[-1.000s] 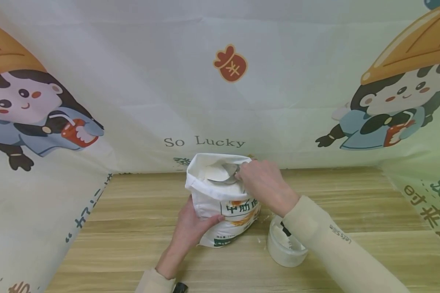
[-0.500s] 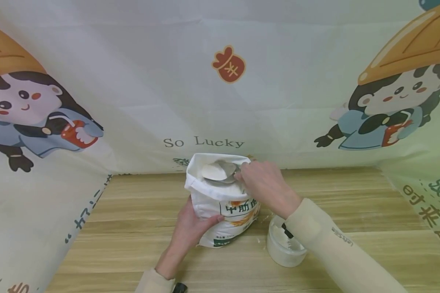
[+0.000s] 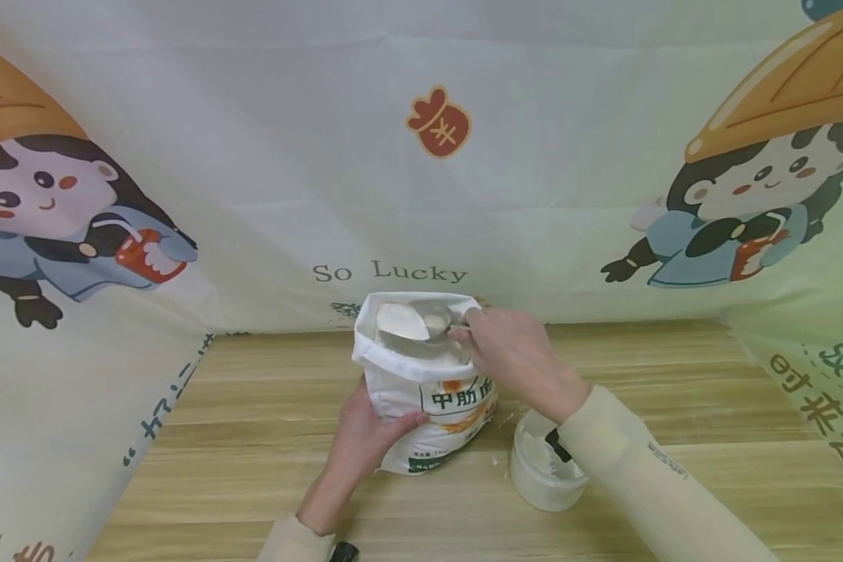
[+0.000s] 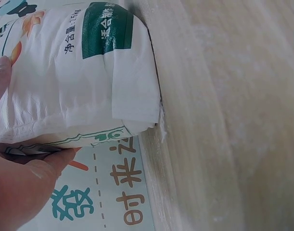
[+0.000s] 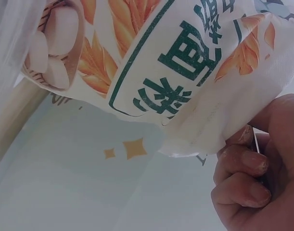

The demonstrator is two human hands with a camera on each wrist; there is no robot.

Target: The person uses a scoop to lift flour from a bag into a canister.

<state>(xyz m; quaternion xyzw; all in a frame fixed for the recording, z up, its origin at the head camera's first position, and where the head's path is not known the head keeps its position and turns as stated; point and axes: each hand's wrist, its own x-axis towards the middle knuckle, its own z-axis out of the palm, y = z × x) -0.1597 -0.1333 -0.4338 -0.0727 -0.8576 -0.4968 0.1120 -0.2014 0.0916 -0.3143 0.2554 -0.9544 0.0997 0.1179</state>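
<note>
A white flour bag point(image 3: 428, 414) stands upright in the head view, its top rolled down and its mouth wide. My left hand point(image 3: 361, 429) grips its lower left side, thumb across the printed front. In the left wrist view, fingers of that hand lie behind the bag. My right hand point(image 3: 516, 355) reaches over the right rim and holds a metal scoop point(image 3: 432, 320) by its handle. White flour heaps the scoop inside the bag's mouth. The right wrist view shows curled fingers point(image 5: 252, 163) at the rim; the scoop's blade is hidden there.
A round translucent tub point(image 3: 548, 492) with some flour in it stands right of the bag, partly under the right forearm. Flour specks lie on the wooden tabletop point(image 3: 267, 437). A printed cloth backdrop point(image 3: 309, 172) rises close behind the bag.
The flour-filled scoop has shifted left and slightly up within the bag's mouth, more flour showing on it. My right wrist has moved slightly right. The left hand and tub keep their places.
</note>
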